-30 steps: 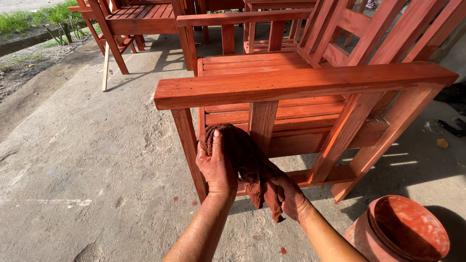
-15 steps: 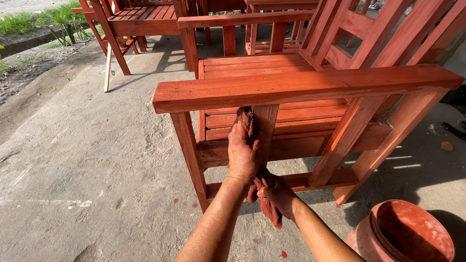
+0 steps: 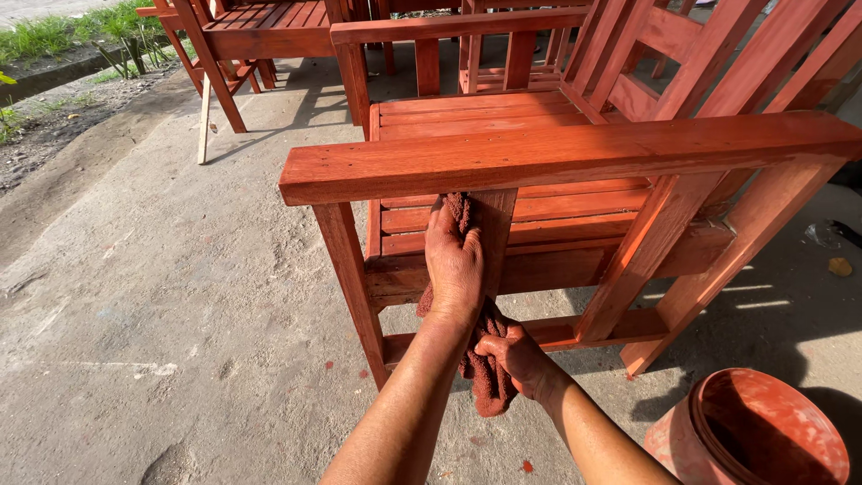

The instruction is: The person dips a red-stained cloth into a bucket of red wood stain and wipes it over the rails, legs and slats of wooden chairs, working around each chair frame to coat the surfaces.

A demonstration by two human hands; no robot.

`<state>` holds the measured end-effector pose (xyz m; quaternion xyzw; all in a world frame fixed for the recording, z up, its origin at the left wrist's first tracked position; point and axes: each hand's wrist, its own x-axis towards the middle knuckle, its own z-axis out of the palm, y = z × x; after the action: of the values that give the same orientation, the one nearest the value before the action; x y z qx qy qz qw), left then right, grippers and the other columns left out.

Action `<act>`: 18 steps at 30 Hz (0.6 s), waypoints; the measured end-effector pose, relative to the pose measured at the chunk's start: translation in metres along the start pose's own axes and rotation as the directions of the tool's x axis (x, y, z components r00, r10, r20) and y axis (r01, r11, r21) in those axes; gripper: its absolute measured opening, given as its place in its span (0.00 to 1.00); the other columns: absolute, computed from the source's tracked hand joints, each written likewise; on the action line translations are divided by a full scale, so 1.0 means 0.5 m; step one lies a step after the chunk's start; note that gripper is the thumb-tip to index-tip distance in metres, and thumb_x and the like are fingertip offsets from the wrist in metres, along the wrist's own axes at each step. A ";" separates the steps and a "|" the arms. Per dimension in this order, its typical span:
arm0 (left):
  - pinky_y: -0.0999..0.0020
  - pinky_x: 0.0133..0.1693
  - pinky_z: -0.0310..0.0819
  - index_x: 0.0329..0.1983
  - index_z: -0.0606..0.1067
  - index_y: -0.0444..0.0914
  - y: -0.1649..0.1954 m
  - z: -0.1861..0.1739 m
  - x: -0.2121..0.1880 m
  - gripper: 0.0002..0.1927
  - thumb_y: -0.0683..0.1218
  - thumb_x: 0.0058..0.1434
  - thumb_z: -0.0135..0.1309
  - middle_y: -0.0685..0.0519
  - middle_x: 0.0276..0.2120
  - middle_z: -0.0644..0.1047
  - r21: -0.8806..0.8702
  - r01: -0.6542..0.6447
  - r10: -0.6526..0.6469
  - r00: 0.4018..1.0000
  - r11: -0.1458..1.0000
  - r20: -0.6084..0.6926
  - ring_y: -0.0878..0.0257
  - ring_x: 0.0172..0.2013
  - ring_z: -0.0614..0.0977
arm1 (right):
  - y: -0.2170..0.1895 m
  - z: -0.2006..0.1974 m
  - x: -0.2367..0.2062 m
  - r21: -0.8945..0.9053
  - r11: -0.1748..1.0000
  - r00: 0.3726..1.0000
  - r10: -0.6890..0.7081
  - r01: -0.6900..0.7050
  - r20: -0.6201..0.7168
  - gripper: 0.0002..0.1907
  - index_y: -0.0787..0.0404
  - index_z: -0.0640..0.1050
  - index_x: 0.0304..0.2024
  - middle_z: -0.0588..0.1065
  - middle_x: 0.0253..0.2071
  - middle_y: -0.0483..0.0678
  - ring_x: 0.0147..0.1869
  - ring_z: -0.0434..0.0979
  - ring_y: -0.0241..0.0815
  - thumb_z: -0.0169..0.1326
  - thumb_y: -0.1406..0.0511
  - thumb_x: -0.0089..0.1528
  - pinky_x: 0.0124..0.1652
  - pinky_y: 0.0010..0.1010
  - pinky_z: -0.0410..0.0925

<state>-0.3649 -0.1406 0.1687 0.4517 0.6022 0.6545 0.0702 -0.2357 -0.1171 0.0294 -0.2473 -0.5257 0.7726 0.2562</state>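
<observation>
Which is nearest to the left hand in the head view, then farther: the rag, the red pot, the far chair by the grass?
1. Rag, under the left hand, against the upright slat.
2. Red pot, lower right on the ground.
3. Far chair, upper left by the grass.

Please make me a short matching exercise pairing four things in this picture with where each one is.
Things:
1. left hand
2. right hand
3. pot
4. grass

Places:
A. bottom right, on the concrete
B. pressing the rag on the upright slat under the armrest
C. top left, past the concrete
D. gripping the rag's lower end

Pairs: 1-B, 2-D, 3-A, 4-C
</observation>
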 end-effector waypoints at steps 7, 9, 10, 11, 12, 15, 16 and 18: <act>0.48 0.68 0.55 0.68 0.66 0.33 -0.021 0.047 -0.087 0.35 0.33 0.53 0.51 0.34 0.69 0.61 0.139 -0.211 0.233 0.959 0.968 -0.163 0.35 0.66 0.63 | -0.021 -0.021 0.010 -0.145 0.985 0.976 0.059 -0.090 -0.208 0.16 0.66 0.76 0.52 0.81 0.44 0.47 0.46 0.80 0.36 0.53 0.66 0.63 0.47 0.32 0.75; 0.48 0.68 0.55 0.68 0.66 0.34 -0.047 0.061 -0.101 0.35 0.33 0.53 0.50 0.35 0.69 0.61 0.157 -0.163 0.189 0.967 0.974 -0.169 0.35 0.65 0.64 | -0.033 -0.030 0.001 -0.247 0.958 0.979 0.106 -0.147 -0.171 0.14 0.68 0.76 0.46 0.79 0.36 0.51 0.36 0.77 0.40 0.55 0.64 0.64 0.36 0.36 0.72; 0.47 0.68 0.55 0.68 0.66 0.33 -0.065 0.065 -0.109 0.37 0.32 0.50 0.49 0.34 0.69 0.61 0.150 -0.161 0.186 0.967 0.976 -0.172 0.35 0.65 0.63 | -0.041 -0.034 -0.003 -0.298 0.939 0.979 0.128 -0.170 -0.156 0.14 0.69 0.77 0.44 0.78 0.31 0.52 0.31 0.76 0.42 0.56 0.63 0.64 0.30 0.38 0.71; 0.47 0.68 0.54 0.67 0.65 0.33 -0.083 0.068 -0.123 0.39 0.32 0.47 0.49 0.34 0.69 0.61 0.141 -0.158 0.181 0.968 0.977 -0.175 0.34 0.65 0.63 | -0.045 -0.032 -0.005 -0.323 0.923 0.969 0.153 -0.210 -0.193 0.14 0.67 0.78 0.43 0.77 0.30 0.51 0.29 0.74 0.40 0.55 0.61 0.65 0.29 0.36 0.69; 0.47 0.68 0.53 0.67 0.65 0.33 -0.102 0.071 -0.139 0.41 0.31 0.44 0.48 0.34 0.69 0.60 0.131 -0.153 0.175 0.969 0.980 -0.177 0.34 0.65 0.62 | -0.049 -0.033 -0.010 -0.347 0.903 0.957 0.178 -0.252 -0.231 0.14 0.65 0.79 0.42 0.76 0.28 0.49 0.28 0.73 0.39 0.53 0.60 0.65 0.27 0.34 0.68; 0.46 0.69 0.51 0.67 0.64 0.32 -0.158 0.064 -0.177 0.40 0.32 0.44 0.49 0.33 0.69 0.59 0.161 -0.148 0.177 0.966 0.976 -0.187 0.32 0.67 0.61 | -0.052 -0.045 -0.039 -0.317 0.921 0.970 0.187 -0.228 -0.155 0.08 0.63 0.79 0.38 0.76 0.25 0.51 0.24 0.74 0.41 0.54 0.65 0.60 0.24 0.34 0.69; 0.46 0.69 0.50 0.68 0.63 0.31 -0.171 0.062 -0.184 0.41 0.32 0.44 0.48 0.33 0.69 0.59 0.141 -0.144 0.169 0.967 0.980 -0.189 0.33 0.67 0.60 | -0.050 -0.050 -0.050 -0.287 0.937 0.980 0.177 -0.197 -0.096 0.07 0.64 0.78 0.37 0.76 0.24 0.52 0.23 0.76 0.44 0.55 0.68 0.57 0.24 0.35 0.70; 0.47 0.70 0.50 0.70 0.60 0.30 -0.183 0.061 -0.188 0.43 0.32 0.44 0.45 0.33 0.69 0.59 0.100 -0.137 0.154 0.969 0.986 -0.192 0.34 0.69 0.60 | -0.040 -0.055 -0.054 -0.282 0.920 0.954 0.219 -0.272 -0.204 0.06 0.63 0.79 0.37 0.75 0.26 0.50 0.25 0.70 0.42 0.56 0.66 0.60 0.24 0.35 0.65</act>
<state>-0.3312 -0.1538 0.0390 0.4295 0.5989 0.6734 -0.0581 -0.1950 -0.1098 0.0422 -0.4127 -0.5803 0.6839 0.1589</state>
